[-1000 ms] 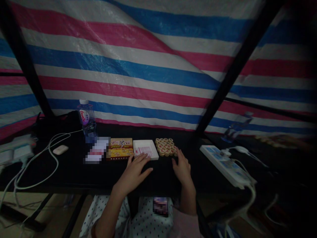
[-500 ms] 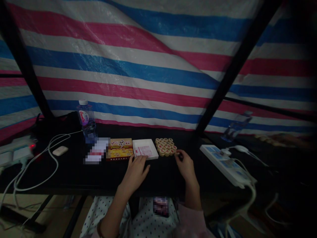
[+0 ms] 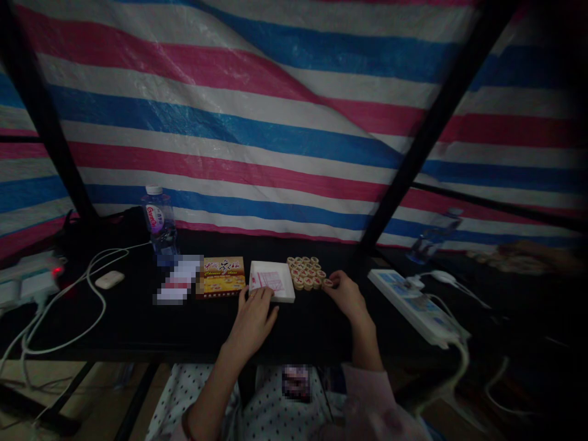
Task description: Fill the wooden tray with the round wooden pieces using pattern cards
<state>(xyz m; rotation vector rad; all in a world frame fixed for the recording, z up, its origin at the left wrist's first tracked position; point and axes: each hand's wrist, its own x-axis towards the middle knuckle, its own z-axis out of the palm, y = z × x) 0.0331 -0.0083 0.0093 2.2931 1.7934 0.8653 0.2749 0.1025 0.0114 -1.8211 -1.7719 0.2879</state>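
Note:
My left hand (image 3: 255, 315) rests its fingertips on the near rim of a shallow white box (image 3: 285, 293), the thumb spread away to the right. Inside the box lies a sheet with red print. Just right of it, round wooden Chinese chess pieces (image 3: 304, 269) with red characters stand in close rows, stacked at least at the front. At their near right corner, my right hand (image 3: 346, 295) has its fingertips closed on one chess piece (image 3: 327, 283). Left of the white box lies a yellow and dark red Chinese chess box lid (image 3: 223, 278).
A blurred-out packet (image 3: 179, 280) and a water bottle (image 3: 160, 226) are to the left, with white cables and a small white case (image 3: 110, 280). On the right lies a white power strip (image 3: 411, 309) with plugs; another bottle (image 3: 434, 236) is behind it. Striped sheeting (image 3: 229, 122) hangs behind the black table.
My right hand has turned and shifted slightly right, and the piece at its fingertips now shows more clearly. The white box has swivelled a little under my left fingers.

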